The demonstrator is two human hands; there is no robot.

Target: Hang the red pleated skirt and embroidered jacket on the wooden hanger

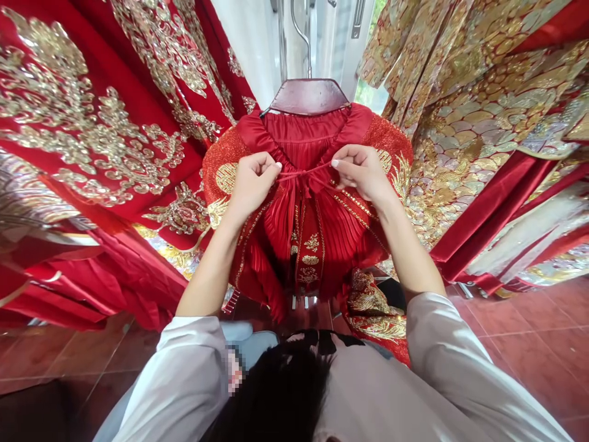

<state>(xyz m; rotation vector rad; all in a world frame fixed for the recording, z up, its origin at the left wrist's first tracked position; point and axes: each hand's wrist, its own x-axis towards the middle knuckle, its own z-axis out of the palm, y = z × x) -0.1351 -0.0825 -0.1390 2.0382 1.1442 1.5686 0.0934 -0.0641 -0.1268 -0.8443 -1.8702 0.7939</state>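
Observation:
In front of me a red pleated skirt [340, 227] with gold embroidery hangs by its gathered waistband from a dark reddish hanger [311, 97]. A thin red drawstring [304, 174] crosses the front of the waistband, knotted or looped near its middle. My left hand [256, 178] pinches one end of the string between thumb and finger. The other end is pinched in my right hand [361, 170], so the string stretches between the two hands. Glittering red cloth with gold round emblems [226, 178] spreads out at both sides, partly behind my hands.
Red garments with silver-gold sequins [83, 110] hang at the left. Gold patterned garments [460, 123] hang at the right. More red and gold cloth [375, 307] lies low by my right forearm. The floor is red tile [529, 344]; a metal rack stands behind the hanger.

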